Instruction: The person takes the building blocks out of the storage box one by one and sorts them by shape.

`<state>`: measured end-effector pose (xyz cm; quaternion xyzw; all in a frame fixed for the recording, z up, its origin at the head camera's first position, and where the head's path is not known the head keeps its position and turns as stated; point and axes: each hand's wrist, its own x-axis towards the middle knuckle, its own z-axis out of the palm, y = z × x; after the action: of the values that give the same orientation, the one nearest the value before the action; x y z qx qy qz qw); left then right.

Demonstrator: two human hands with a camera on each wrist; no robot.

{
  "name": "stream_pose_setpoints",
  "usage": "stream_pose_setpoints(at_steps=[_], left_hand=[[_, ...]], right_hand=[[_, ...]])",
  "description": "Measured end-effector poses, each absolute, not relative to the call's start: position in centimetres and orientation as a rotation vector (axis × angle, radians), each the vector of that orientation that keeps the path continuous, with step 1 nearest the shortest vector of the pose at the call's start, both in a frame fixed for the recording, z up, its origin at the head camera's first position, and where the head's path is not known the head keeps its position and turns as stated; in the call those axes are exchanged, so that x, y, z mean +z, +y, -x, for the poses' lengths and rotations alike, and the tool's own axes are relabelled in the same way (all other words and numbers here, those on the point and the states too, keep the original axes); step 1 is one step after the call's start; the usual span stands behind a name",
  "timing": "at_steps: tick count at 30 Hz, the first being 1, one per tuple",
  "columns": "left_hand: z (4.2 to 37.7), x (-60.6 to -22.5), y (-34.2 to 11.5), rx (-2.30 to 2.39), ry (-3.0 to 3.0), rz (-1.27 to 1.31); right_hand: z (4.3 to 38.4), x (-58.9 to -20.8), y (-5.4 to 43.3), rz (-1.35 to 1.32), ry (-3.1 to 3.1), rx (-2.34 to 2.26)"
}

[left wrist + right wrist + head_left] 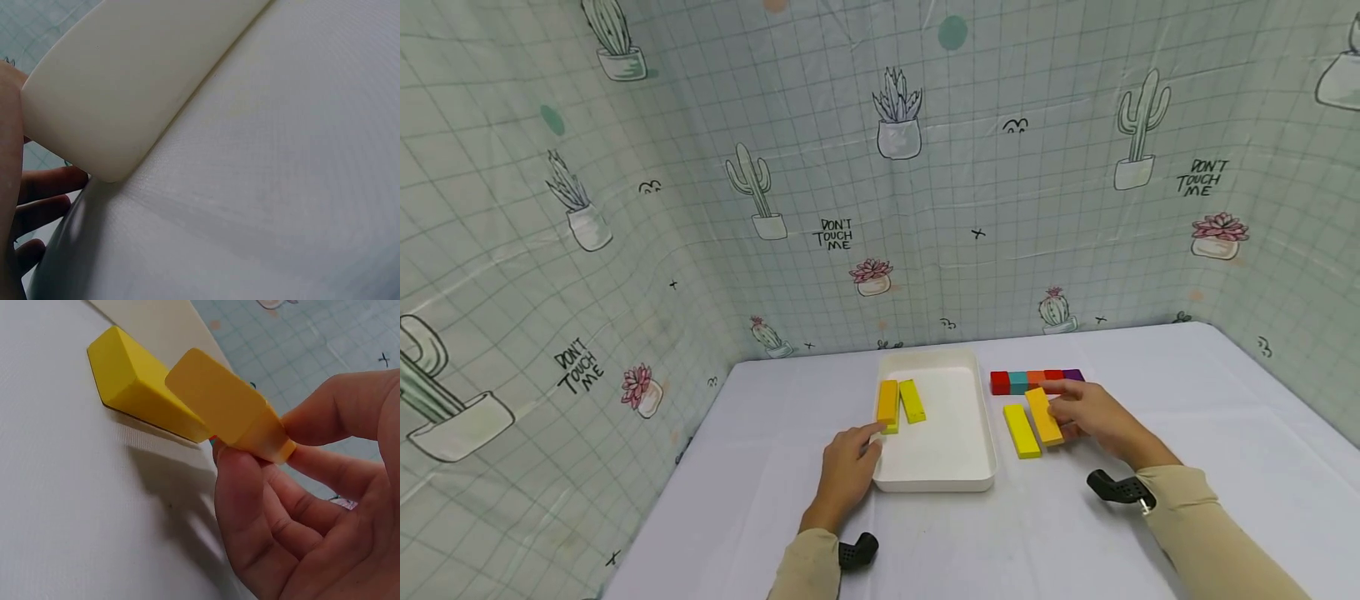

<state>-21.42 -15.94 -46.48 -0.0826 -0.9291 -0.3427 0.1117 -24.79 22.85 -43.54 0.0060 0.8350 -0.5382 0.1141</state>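
My right hand (1092, 415) pinches a yellow-orange block (1043, 417) between thumb and fingers; in the right wrist view the block is tilted, with its end face toward the camera. Just left of it a bright yellow block (1022, 432) lies on the table. My left hand (847, 467) rests at the left rim of a white tray (940, 483), its index finger reaching over the edge near an orange block (887, 400). That block lies on top of a yellow one, with another yellow block (913, 402) beside them in the tray. The left wrist view shows the tray's outer wall (125, 81) beside my fingers (53, 184).
A row of red, teal, orange, red and purple blocks (1018, 382) lies behind my right hand, right of the tray. The white table (760, 492) meets a cactus-print cloth (820, 300) at the back. Each wrist carries a black camera mount (859, 552).
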Motion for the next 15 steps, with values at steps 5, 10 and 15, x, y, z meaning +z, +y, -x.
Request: stream_pose_setpoints(at_steps=[5, 10, 15], left_hand=[[21.23, -46.54, -16.04, -1.001, -2.714, 0.247], [21.34, -46.53, -16.01, -1.010, -2.723, 0.245], [21.49, -46.54, -16.05, -1.017, -2.723, 0.241]], right_hand=[[24.83, -43.92, 22.88, -0.049, 2.427, -1.560], [24.74, -44.10, 22.90, -0.050, 2.420, -1.549], [24.71, -44.18, 22.70, -0.048, 2.470, -1.506]])
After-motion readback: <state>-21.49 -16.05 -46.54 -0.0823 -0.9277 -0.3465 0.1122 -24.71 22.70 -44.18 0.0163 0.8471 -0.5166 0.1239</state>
